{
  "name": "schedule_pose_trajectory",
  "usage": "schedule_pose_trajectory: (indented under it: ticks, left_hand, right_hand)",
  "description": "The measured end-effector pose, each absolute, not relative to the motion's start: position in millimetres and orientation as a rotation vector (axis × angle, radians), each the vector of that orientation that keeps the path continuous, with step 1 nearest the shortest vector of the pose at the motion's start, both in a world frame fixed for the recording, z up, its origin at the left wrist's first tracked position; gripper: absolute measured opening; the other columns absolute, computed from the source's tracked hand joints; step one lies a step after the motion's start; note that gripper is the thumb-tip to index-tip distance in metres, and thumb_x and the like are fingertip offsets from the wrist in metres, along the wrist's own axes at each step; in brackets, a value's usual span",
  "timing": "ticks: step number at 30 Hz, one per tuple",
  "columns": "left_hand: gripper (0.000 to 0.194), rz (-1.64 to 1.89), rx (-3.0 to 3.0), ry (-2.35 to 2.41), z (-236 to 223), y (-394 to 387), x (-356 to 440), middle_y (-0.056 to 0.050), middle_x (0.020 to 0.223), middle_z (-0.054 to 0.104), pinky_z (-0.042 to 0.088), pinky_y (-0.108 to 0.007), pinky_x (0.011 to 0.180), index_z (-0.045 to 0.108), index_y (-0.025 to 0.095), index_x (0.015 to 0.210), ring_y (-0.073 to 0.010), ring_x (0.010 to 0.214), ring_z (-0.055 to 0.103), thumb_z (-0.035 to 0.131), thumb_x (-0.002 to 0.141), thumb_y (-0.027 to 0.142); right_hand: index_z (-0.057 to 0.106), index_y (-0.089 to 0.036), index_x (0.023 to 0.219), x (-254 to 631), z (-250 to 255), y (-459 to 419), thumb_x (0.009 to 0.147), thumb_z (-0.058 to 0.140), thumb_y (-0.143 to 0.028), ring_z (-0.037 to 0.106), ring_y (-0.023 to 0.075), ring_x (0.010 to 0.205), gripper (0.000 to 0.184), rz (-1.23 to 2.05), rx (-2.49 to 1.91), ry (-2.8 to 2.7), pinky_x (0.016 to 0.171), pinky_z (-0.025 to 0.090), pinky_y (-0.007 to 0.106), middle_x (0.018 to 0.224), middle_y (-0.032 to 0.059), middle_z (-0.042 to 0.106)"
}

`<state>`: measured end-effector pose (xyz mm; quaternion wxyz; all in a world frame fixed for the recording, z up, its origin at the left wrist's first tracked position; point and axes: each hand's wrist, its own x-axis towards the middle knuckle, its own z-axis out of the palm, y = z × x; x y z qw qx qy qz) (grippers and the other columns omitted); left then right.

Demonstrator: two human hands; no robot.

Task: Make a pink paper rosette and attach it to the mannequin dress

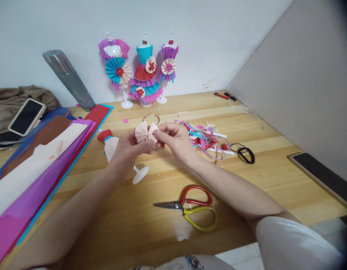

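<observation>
- Nearest the camera, a white sleeve covered the right upper arm, and patterned clothing showed at the bottom edge
- Pleated paper fan, pale and spread like a bow, was held up in both hands over the middle of the wooden table
- Left hand pinched its lower side, thumb in front, fingers bent behind with their tips mostly hidden
- Right hand pinched its right edge between thumb and bent fingers; gripping opposite sides probably stopped the folds springing out of shape
- Scissors lay below the hands, blades leftward and handles toward the right forearm, a handy angle for picking up
- White dress form with a red top lay on its side, partly behind the left hand, perhaps because both hands were busy
- Three dressed forms stood upright by the back wall, apparently out of harm's way
- Paper scraps were heaped just beyond the right hand, seemingly gathered aside
- Coloured sheets bordered the left forearm with a slanting blue edge, so elbow room there looked tight
- Rightward, wood showed between the right forearm and a phone near the grey partition, giving more sideways room
</observation>
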<state>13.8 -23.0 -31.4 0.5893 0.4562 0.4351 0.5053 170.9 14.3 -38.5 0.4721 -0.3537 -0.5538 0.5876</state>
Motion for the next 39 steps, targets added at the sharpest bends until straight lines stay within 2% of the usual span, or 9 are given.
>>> schedule_pose_trajectory:
  ticks: [6, 11, 15, 18, 22, 25, 29, 32, 39]
  left_hand:
    - [0.022, 1.189, 1.061, 1.085, -36, -24, 13, 0.000, 0.065, 0.068, 0.052, -0.025, 0.062, 0.069, 0.015, 0.072, -0.0128, 0.062, 0.062, 0.087, 0.063, 0.026]
    - [0.023, 1.178, 1.086, 1.128, -34, -21, 7, 0.001, 0.065, 0.066, 0.051, -0.025, 0.061, 0.071, 0.015, 0.076, -0.0123, 0.060, 0.060, 0.085, 0.062, 0.026]
    - [0.030, 1.120, 1.114, 1.162, -29, -20, 5, 0.002, 0.065, 0.066, 0.050, -0.024, 0.057, 0.071, 0.015, 0.084, -0.0109, 0.056, 0.058, 0.085, 0.059, 0.026]
    - [0.031, 1.049, 1.142, 1.176, -24, -19, 4, 0.003, 0.059, 0.063, 0.047, -0.023, 0.052, 0.068, 0.016, 0.081, -0.0104, 0.052, 0.055, 0.085, 0.057, 0.026]
    - [0.029, 0.968, 1.175, 1.180, -19, -18, 3, 0.003, 0.056, 0.062, 0.046, -0.023, 0.049, 0.067, 0.016, 0.075, -0.0103, 0.050, 0.054, 0.086, 0.055, 0.025]
    - [0.030, 0.971, 1.169, 1.170, -19, -17, 1, 0.002, 0.058, 0.063, 0.047, -0.023, 0.050, 0.068, 0.016, 0.077, -0.0112, 0.052, 0.055, 0.086, 0.055, 0.024]
    - [0.032, 1.005, 1.149, 1.136, -22, -16, 0, 0.003, 0.060, 0.063, 0.048, -0.023, 0.052, 0.068, 0.016, 0.081, -0.0111, 0.054, 0.057, 0.086, 0.055, 0.023]
    - [0.028, 0.969, 1.188, 1.148, -21, -16, 0, 0.003, 0.059, 0.063, 0.047, -0.023, 0.050, 0.068, 0.016, 0.078, -0.0110, 0.053, 0.056, 0.084, 0.056, 0.022]
    - [0.015, 0.832, 1.295, 1.231, -7, -20, 3, 0.005, 0.049, 0.055, 0.042, -0.021, 0.044, 0.062, 0.018, 0.064, -0.0088, 0.045, 0.048, 0.074, 0.057, 0.019]
  right_hand:
    - [0.065, -0.018, 0.068, 172, -35, 12, 0.063, 0.086, -0.048, 0.057, 0.0098, 0.050, 0.037, 1.518, -0.891, -1.417, 0.052, 0.046, 0.023, 0.055, -0.0019, 0.064]
    - [0.063, -0.017, 0.067, 175, -39, 16, 0.063, 0.083, -0.045, 0.052, 0.0084, 0.047, 0.034, 1.501, -0.956, -1.505, 0.049, 0.040, 0.022, 0.052, -0.0030, 0.061]
    - [0.060, -0.018, 0.064, 175, -39, 16, 0.067, 0.076, -0.039, 0.050, 0.0079, 0.046, 0.027, 1.471, -0.954, -1.563, 0.047, 0.036, 0.021, 0.050, -0.0033, 0.058]
    - [0.059, -0.018, 0.063, 175, -39, 17, 0.068, 0.073, -0.036, 0.047, 0.0071, 0.045, 0.024, 1.497, -0.907, -1.539, 0.046, 0.035, 0.021, 0.051, -0.0030, 0.058]
    - [0.059, -0.018, 0.065, 176, -40, 18, 0.069, 0.074, -0.038, 0.047, 0.0075, 0.045, 0.025, 1.504, -0.887, -1.515, 0.046, 0.036, 0.022, 0.053, -0.0024, 0.059]
    - [0.060, -0.018, 0.067, 177, -38, 18, 0.071, 0.075, -0.042, 0.048, 0.0085, 0.047, 0.029, 1.489, -0.896, -1.567, 0.048, 0.036, 0.023, 0.053, -0.0025, 0.059]
    - [0.054, -0.019, 0.061, 179, -36, 17, 0.070, 0.078, -0.045, 0.046, 0.0079, 0.048, 0.036, 1.507, -0.912, -1.703, 0.049, 0.032, 0.022, 0.050, -0.0038, 0.055]
    - [0.052, -0.020, 0.058, 178, -37, 17, 0.069, 0.076, -0.043, 0.046, 0.0074, 0.046, 0.035, 1.539, -0.903, -1.684, 0.048, 0.032, 0.022, 0.049, -0.0050, 0.053]
    - [0.059, -0.019, 0.063, 179, -37, 19, 0.071, 0.071, -0.038, 0.046, 0.0081, 0.045, 0.024, 1.520, -0.889, -1.682, 0.047, 0.032, 0.023, 0.049, -0.0048, 0.053]
